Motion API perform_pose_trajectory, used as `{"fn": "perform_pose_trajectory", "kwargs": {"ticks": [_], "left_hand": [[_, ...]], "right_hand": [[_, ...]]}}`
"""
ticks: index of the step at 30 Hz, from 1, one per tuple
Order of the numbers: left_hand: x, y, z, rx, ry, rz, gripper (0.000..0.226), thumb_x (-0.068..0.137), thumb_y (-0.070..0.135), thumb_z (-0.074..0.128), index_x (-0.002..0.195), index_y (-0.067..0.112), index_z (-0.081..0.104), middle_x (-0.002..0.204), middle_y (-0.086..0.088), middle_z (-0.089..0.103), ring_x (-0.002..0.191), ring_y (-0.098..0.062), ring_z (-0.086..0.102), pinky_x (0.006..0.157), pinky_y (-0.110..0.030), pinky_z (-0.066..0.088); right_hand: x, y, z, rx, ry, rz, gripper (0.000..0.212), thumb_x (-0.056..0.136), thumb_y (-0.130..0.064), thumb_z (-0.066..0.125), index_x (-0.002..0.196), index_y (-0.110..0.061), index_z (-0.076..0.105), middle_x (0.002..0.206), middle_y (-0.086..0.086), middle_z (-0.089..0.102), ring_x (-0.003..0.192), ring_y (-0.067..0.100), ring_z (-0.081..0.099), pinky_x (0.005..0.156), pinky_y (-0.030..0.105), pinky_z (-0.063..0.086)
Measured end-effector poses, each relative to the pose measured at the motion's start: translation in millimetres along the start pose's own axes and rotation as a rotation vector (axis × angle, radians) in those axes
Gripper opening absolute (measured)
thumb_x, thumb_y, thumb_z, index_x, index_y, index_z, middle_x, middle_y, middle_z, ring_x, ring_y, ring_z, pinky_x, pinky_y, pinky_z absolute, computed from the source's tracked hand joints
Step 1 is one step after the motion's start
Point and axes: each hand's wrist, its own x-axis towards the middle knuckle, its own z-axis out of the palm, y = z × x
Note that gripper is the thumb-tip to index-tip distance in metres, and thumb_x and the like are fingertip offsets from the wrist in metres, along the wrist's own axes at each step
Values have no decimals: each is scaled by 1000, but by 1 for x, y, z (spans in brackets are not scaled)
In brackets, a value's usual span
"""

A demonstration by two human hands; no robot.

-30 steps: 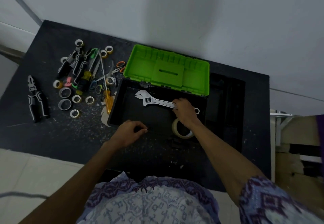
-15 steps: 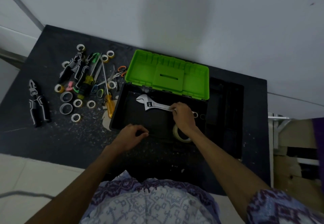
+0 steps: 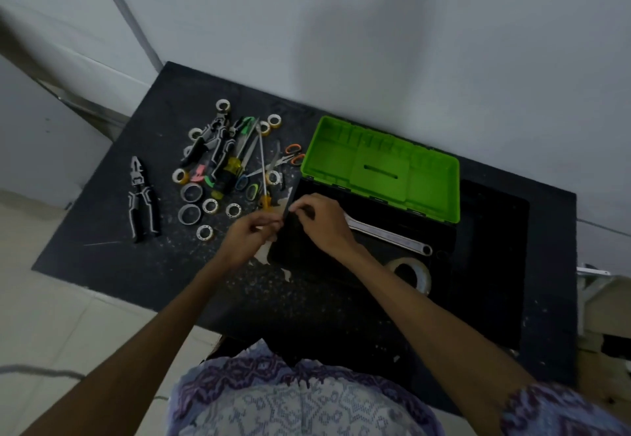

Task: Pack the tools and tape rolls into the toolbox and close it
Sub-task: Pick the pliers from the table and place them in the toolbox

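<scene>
- Risk: both hands meet at toolbox [image 3: 440,285] corner, 9 o'clock; yellow screwdriver [image 3: 263,176] may roll off surface [image 3: 112,258].
- Left hand [image 3: 251,234] pinched, right hand [image 3: 319,222] curled; contents unclear.

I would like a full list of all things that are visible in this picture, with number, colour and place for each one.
toolbox: 1, black, open, right half of the table
lid: 1, bright green, raised behind the toolbox
wrench: 1, silver, inside the toolbox
large tape roll: 1, pale, inside the toolbox, near right corner
pliers: 1, black and white, alone at far left of the table
pile of tools: screwdrivers, scissors and more pliers, mixed colours, left of the toolbox; exact count unclear
small tape rolls: about a dozen, mostly white or yellow, around the pile
table: 1, black, speckled with debris
wall: grey, behind the table
left hand: at the toolbox's left edge, fingers pinched
right hand: over the toolbox's left end
</scene>
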Motion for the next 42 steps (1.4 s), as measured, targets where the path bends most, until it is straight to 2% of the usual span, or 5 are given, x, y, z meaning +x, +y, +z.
{"fn": "perform_pose_trajectory", "kwargs": {"ticks": [12, 21, 26, 31, 42], "left_hand": [[20, -50, -104, -155, 229, -330, 23, 94, 8, 57, 115, 2, 63, 94, -8, 66, 72, -15, 61, 65, -23, 52], [69, -38, -160, -34, 474, -196, 21, 92, 19, 61, 111, 13, 65, 110, -7, 69, 100, -20, 64, 89, -33, 51], [107, -28, -180, 92, 441, -212, 33, 92, 17, 60, 123, 8, 56, 120, -9, 63, 105, -20, 59, 91, -34, 48], [131, -25, -186, 130, 369, -257, 39, 95, 19, 57, 131, 4, 54, 128, -12, 60, 117, -25, 57, 91, -27, 42], [148, -17, -193, -241, 259, -341, 19, 95, 19, 58, 110, 9, 64, 106, -11, 69, 88, -19, 65, 75, -29, 57]], "right_hand": [[69, -60, 64, 181, -196, 190, 17, 97, -14, 59, 111, -13, 69, 107, 2, 69, 97, 10, 61, 80, 22, 47], [140, -97, 107, 172, -162, 423, 18, 99, -25, 57, 105, -12, 67, 105, 3, 68, 93, 17, 62, 75, 29, 49], [185, -113, 130, -2, -94, 506, 42, 97, -40, 56, 92, 0, 67, 96, 16, 71, 89, 31, 66, 73, 30, 47], [201, -118, 143, -172, -151, 566, 60, 93, -49, 59, 126, 0, 51, 125, 18, 61, 116, 36, 58, 88, 40, 49], [195, -115, 145, -341, -70, 391, 38, 104, -36, 38, 126, -6, 45, 114, 19, 64, 105, 38, 61, 72, 39, 39]]}}
